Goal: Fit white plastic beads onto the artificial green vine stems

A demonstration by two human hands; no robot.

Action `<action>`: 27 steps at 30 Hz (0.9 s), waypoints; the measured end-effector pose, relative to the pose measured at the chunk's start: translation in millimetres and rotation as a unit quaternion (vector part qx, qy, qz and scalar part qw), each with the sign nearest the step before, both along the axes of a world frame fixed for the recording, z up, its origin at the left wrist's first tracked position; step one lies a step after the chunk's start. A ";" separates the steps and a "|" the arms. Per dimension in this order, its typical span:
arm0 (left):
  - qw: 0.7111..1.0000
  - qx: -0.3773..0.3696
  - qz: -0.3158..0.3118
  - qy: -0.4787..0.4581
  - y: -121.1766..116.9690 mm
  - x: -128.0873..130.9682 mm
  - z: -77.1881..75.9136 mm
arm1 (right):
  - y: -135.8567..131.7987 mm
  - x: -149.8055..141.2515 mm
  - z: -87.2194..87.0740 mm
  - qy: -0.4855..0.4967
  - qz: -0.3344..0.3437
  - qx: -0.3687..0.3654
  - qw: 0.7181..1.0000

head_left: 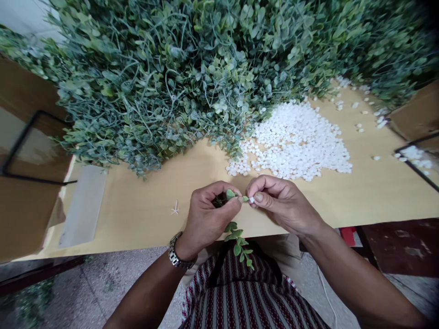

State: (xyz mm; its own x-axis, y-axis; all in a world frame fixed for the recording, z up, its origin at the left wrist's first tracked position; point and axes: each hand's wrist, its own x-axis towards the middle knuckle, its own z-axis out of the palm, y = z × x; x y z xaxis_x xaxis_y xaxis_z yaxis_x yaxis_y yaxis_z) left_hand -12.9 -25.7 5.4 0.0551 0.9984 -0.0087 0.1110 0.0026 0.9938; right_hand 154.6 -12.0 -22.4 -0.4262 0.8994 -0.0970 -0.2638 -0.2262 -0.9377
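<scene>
My left hand (209,214) is closed round a small green artificial sprig (236,240), whose leafy end hangs down over my lap. My right hand (279,201) pinches a tiny white plastic piece (251,200) against the sprig's tip between the two hands. Both hands hover over the near edge of a pale wooden table (137,214). A metal watch is on my left wrist.
A big heap of green artificial foliage (192,73) covers the far half of the table. A pile of small white pieces (295,141) lies right of centre, with strays farther right. Cardboard boxes (24,183) stand at the left and right edges. One white star-shaped piece (175,209) lies alone.
</scene>
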 end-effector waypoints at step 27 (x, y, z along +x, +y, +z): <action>1.000 -0.023 0.003 -0.004 -1.4 2.9 0.4 | -0.5 -2.1 -0.5 -0.041 -0.014 0.036 0.998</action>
